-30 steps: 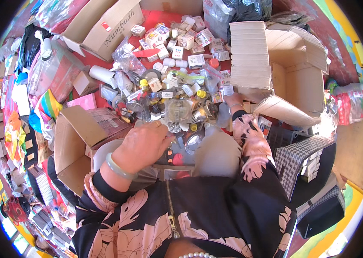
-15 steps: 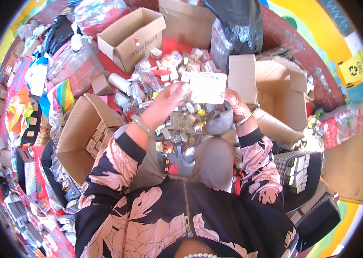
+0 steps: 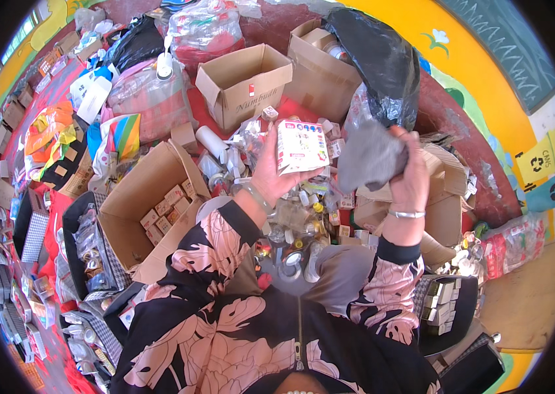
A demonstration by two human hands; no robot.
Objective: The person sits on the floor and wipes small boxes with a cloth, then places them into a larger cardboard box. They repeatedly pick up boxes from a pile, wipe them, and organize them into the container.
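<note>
My left hand [image 3: 269, 174] is closed on a small white carton [image 3: 302, 146] with red edges and coloured pictures, held up in front of me. Its thumb lies along the left side and the fingers run beneath. To the right of it, my right hand [image 3: 415, 172] grips a crumpled grey cloth [image 3: 371, 157], raised and apart from the carton. Below both hands lies a heap of small bottles, jars and cartons [image 3: 297, 213] between my knees. Part of the heap is hidden by my hands and the cloth.
An open cardboard box [image 3: 120, 220] holding small cartons stands at my left. Another open cardboard box [image 3: 241, 98] stands ahead, beside a large black plastic bag [image 3: 389, 65]. A black bin [image 3: 461, 315] with white boxes sits at my right.
Both hands held the carton before; now only my left hand has it, lower and tilted. My right hand has let go of it and moved right, lifting the grey cloth. The view has shifted.
</note>
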